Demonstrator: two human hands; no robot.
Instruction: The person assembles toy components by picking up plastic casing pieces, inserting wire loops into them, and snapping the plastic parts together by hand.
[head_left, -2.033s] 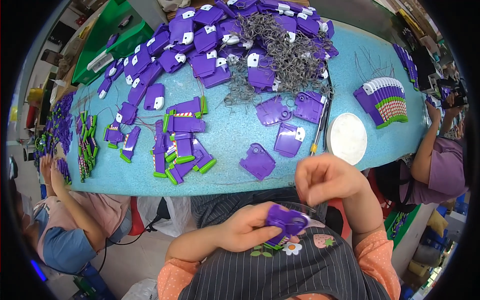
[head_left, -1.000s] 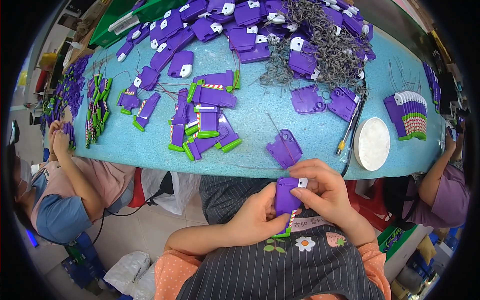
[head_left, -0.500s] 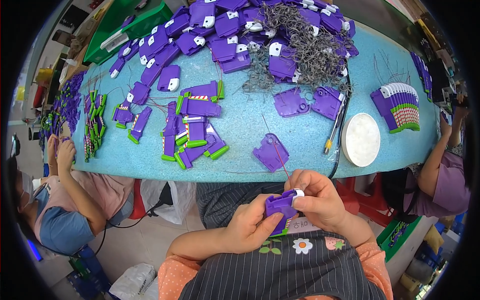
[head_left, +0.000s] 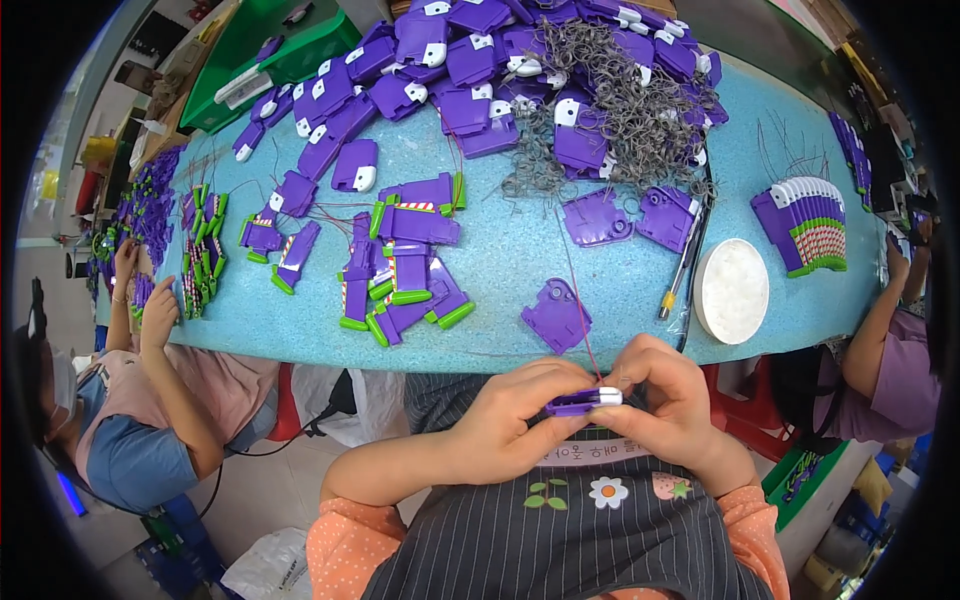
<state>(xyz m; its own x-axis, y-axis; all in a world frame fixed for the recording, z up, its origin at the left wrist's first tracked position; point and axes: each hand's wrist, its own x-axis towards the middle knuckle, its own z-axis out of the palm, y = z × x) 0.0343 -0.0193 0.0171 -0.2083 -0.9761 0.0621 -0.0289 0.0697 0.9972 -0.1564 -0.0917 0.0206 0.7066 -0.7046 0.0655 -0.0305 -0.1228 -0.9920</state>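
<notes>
In front of my apron, both hands hold a small purple and white plastic wing-shaped casing (head_left: 578, 402) edge up. My left hand (head_left: 505, 420) pinches its purple end between thumb and fingers. At the white end, my right hand (head_left: 662, 392) grips with thumb and fingertips. A thin red wire (head_left: 577, 305) rises from the casing and leans over the table edge. Just beyond it, a loose purple half-shell (head_left: 557, 316) lies on the blue table (head_left: 480, 335). Two more purple half-shells, a left one (head_left: 598, 218) and a right one (head_left: 665, 217), lie farther back.
A slim yellow-ended tool (head_left: 682, 262) and a white bowl (head_left: 732, 292) are at right, near a fanned stack of casings (head_left: 808, 225). Wired green-tipped pieces (head_left: 410, 270) lie left of centre. Purple shells (head_left: 420, 40) and tangled grey coils (head_left: 650, 105) are heaped behind. Co-workers sit at both sides.
The casing has turned from showing its broad purple face to standing edge up. My left hand has moved closer to my right. The left co-worker's hands have shifted apart.
</notes>
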